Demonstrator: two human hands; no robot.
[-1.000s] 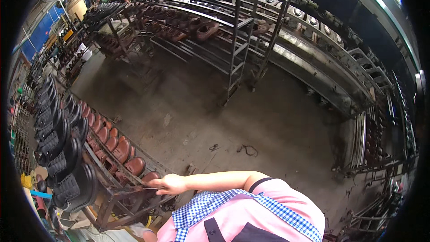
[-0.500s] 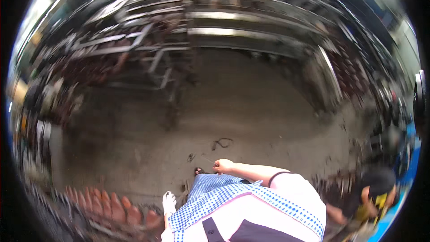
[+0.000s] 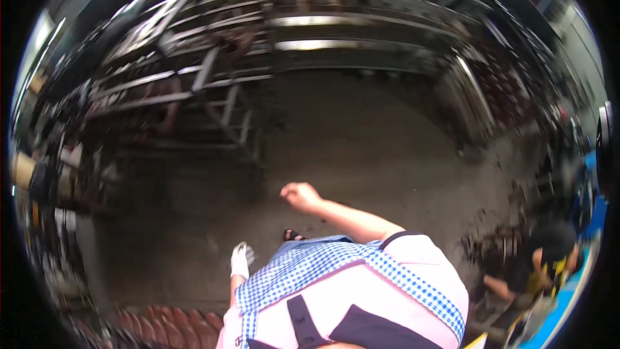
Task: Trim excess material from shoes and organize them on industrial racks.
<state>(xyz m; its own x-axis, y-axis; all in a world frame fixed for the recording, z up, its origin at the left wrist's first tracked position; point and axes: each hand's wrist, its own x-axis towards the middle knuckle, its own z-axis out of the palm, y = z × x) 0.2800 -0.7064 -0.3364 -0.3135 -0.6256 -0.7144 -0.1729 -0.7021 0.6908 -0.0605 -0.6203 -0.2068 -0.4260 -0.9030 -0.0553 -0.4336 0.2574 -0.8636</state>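
Your right hand (image 3: 301,196) is curled loosely shut and holds nothing; it swings out over the bare concrete floor (image 3: 387,155), well apart from any rack. A second ago that hand was reaching to the metal cart of reddish-brown parts (image 3: 171,320); now that cart sits at the lower left edge, behind your left side, so you have turned away from it and let go. Your left hand (image 3: 241,260), in a white glove, hangs by your hip, fingers together as far as the blur shows, also empty. Ahead stand long steel racks (image 3: 213,84), blurred by your turn. At the right edge a co-worker (image 3: 549,258) crouches by dark parts.
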